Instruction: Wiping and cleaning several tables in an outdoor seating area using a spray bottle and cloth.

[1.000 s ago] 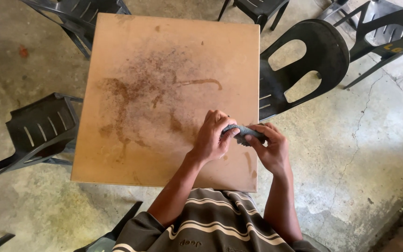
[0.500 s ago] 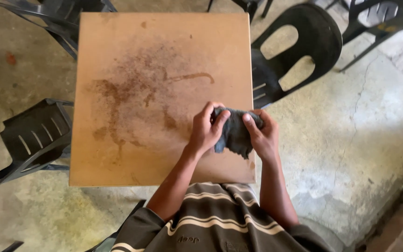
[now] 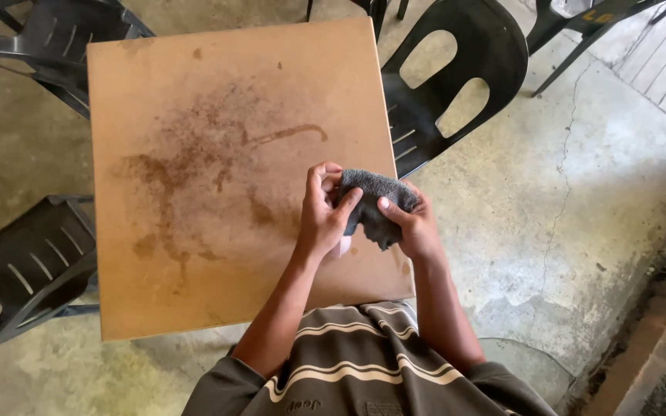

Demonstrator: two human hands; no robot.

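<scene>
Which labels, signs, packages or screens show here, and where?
No packages, signs or screens.
Yellow marking: small painted characters on the black chair at top right.
Shirt print: short dark lettering on the striped shirt's chest, bottom edge, below the hands holding the grey cloth.

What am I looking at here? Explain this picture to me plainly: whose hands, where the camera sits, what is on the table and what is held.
There is no machine here: a person in a striped shirt wears a camera on the head, so the single view looks straight down at their own arms. The left hand and the right hand together grip a dark grey crumpled cloth, held just above the square tan wooden table. The tabletop carries only a spread of brown smeared stains. Black plastic chairs stand around the table on a cracked concrete floor.
</scene>
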